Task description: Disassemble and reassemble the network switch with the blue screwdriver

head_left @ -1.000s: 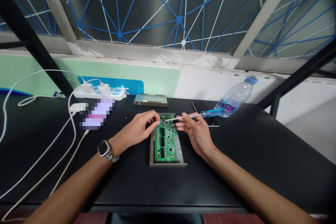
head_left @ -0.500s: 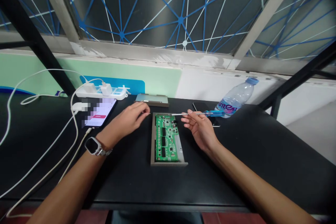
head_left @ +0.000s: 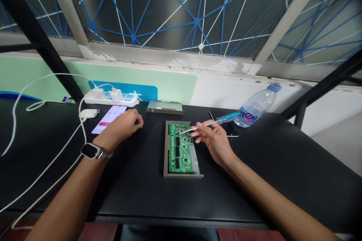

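My right hand grips a screwdriver by its metal shaft, close to the blue handle. The tip points left and down, over the upper part of a green circuit board. That board lies in a shallow grey metal case on the desk. My left hand, with a watch on its wrist, is raised left of the case beside a phone with a lit screen. Its fingers are curled and pinched together; whether anything small is between them is hidden.
A metal cover lies behind the case. A power strip with plugs and white cables occupies the left of the black desk. At right, a tilted water bottle leans near a dark phone.
My left hand has moved left, away from the board towards the lit phone. The screwdriver's tip has swung down from the case's back edge to over the board.
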`<state>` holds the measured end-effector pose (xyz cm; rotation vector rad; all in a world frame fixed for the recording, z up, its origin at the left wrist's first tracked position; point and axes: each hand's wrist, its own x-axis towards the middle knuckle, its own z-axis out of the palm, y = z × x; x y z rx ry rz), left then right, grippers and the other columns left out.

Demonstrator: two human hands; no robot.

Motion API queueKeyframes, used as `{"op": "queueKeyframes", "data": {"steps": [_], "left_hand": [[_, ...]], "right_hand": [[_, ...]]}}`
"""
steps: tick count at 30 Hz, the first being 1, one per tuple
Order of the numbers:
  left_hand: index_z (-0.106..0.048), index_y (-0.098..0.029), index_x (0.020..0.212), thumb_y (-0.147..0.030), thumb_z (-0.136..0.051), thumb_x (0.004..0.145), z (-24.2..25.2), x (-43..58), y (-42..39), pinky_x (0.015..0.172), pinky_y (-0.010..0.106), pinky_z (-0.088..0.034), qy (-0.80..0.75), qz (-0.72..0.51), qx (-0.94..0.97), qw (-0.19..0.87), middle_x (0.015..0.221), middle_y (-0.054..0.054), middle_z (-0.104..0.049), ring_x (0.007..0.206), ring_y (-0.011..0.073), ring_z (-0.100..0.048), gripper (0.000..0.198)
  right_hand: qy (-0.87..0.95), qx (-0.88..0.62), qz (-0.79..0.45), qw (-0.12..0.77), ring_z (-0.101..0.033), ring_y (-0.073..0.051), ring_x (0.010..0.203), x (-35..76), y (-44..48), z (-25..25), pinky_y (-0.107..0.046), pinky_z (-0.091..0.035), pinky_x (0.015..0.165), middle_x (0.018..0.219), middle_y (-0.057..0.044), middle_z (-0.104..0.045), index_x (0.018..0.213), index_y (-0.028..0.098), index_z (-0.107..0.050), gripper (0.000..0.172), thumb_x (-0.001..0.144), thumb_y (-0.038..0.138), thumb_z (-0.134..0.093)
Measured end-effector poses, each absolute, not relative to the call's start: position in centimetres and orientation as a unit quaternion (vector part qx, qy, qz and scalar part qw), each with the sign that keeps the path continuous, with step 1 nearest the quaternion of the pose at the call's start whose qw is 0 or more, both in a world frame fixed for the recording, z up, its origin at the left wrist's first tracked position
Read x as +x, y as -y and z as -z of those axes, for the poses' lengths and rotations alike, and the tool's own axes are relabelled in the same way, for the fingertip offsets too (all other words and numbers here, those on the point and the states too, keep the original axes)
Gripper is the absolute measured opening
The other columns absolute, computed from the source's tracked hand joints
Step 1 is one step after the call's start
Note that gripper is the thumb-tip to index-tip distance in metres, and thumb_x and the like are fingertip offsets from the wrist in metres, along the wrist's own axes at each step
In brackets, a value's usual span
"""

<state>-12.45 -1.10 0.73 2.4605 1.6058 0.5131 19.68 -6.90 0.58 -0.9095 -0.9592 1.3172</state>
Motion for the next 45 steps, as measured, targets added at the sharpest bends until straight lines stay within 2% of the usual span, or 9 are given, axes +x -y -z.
{"op": "queueKeyframes", "data": {"steps": [5, 11, 15, 19, 28, 34, 37, 41, 45], "left_hand": [[-0.071, -0.019, 0.08, -0.022, -0.058, 0.078, -1.3, -12.7, 1.2, 0.081, 0.039, -0.047, -0.542, -0.155, 0.823, 0.061, 0.089, 0.009, -0.067, 0.086, 0.0248, -0.061, 0.013], [-0.064, -0.021, 0.112, -0.021, -0.064, 0.082, -3.9, -8.5, 4.0, 0.093, 0.038, -0.042, -0.43, -0.141, 0.892, 0.014, 0.116, 0.009, -0.066, 0.108, 0.0259, -0.058, 0.03], [-0.063, -0.021, 0.106, -0.018, -0.074, 0.075, -5.5, -4.4, 6.1, 0.094, 0.037, -0.038, -0.333, -0.085, 0.939, 0.022, 0.118, 0.007, -0.065, 0.114, 0.0272, -0.055, 0.033], [-0.058, -0.02, 0.077, -0.016, -0.076, 0.07, -6.0, -2.9, 5.9, 0.08, 0.032, -0.038, -0.305, -0.047, 0.949, 0.062, 0.091, 0.002, -0.065, 0.093, 0.0227, -0.06, 0.02], [-0.046, -0.02, 0.06, -0.051, -0.082, 0.066, -5.0, 0.0, 7.0, 0.072, 0.035, -0.04, -0.287, -0.058, 0.952, 0.085, 0.063, 0.0, -0.055, 0.067, 0.0199, -0.055, 0.048], [-0.043, -0.021, 0.06, -0.023, -0.065, 0.08, -3.4, 3.5, 7.9, 0.051, 0.03, -0.028, -0.323, -0.109, 0.93, 0.14, 0.054, -0.003, -0.046, 0.052, 0.0149, -0.047, 0.03], [-0.043, -0.021, 0.061, -0.023, -0.06, 0.084, -2.9, 3.5, 6.7, 0.049, 0.03, -0.026, -0.382, -0.146, 0.901, 0.145, 0.054, -0.002, -0.046, 0.051, 0.0147, -0.048, 0.028], [-0.049, -0.02, 0.07, -0.033, -0.051, 0.094, -2.4, 1.4, 4.5, 0.054, 0.03, -0.033, -0.394, -0.198, 0.887, 0.135, 0.061, -0.001, -0.053, 0.057, 0.0152, -0.052, 0.028], [-0.061, -0.019, 0.098, -0.027, -0.055, 0.091, -1.4, -1.0, 2.7, 0.075, 0.032, -0.045, -0.384, -0.253, 0.88, 0.119, 0.099, 0.006, -0.062, 0.09, 0.0203, -0.059, 0.012]], "right_hand": [[0.423, -0.395, -0.564, 0.589, -0.074, -0.018, 0.062, 19.6, 7.0, -0.7, -0.022, -0.056, 0.047, 0.075, -0.005, -0.076, 0.078, 0.019, -0.057, 0.034, 0.069, 0.034, -0.087], [0.447, -0.374, -0.551, 0.597, -0.073, -0.018, 0.062, 19.9, 7.1, -1.0, -0.022, -0.055, 0.046, 0.073, -0.003, -0.074, 0.082, 0.021, -0.052, 0.035, 0.075, 0.037, -0.082], [0.46, -0.368, -0.537, 0.603, -0.072, -0.018, 0.061, 20.0, 7.1, -1.2, -0.023, -0.054, 0.046, 0.071, 0.0, -0.073, 0.085, 0.023, -0.049, 0.035, 0.078, 0.038, -0.08], [0.461, -0.367, -0.524, 0.615, -0.073, -0.019, 0.061, 20.3, 6.9, -1.4, -0.024, -0.054, 0.046, 0.072, 0.0, -0.073, 0.086, 0.023, -0.049, 0.037, 0.077, 0.04, -0.08], [0.47, -0.37, -0.453, 0.661, -0.071, -0.018, 0.057, 22.2, 6.2, -3.1, -0.025, -0.056, 0.048, 0.07, 0.0, -0.073, 0.087, 0.024, -0.049, 0.032, 0.079, 0.034, -0.079], [0.476, -0.381, -0.393, 0.689, -0.071, -0.017, 0.054, 22.9, 5.9, -3.6, -0.025, -0.057, 0.048, 0.069, 0.0, -0.073, 0.088, 0.024, -0.048, 0.035, 0.079, 0.035, -0.079], [0.487, -0.381, -0.39, 0.682, -0.071, -0.017, 0.053, 22.9, 5.9, -3.4, -0.026, -0.058, 0.049, 0.069, 0.002, -0.072, 0.09, 0.024, -0.047, 0.035, 0.08, 0.038, -0.078], [0.511, -0.378, -0.386, 0.669, -0.071, -0.017, 0.054, 22.7, 5.9, -3.1, -0.026, -0.059, 0.051, 0.066, 0.005, -0.069, 0.091, 0.025, -0.045, 0.035, 0.083, 0.039, -0.075], [0.539, -0.381, -0.384, 0.646, -0.071, -0.017, 0.052, 22.3, 5.8, -2.5, -0.027, -0.059, 0.048, 0.066, 0.007, -0.065, 0.093, 0.025, -0.04, 0.036, 0.087, 0.045, -0.07]]}}
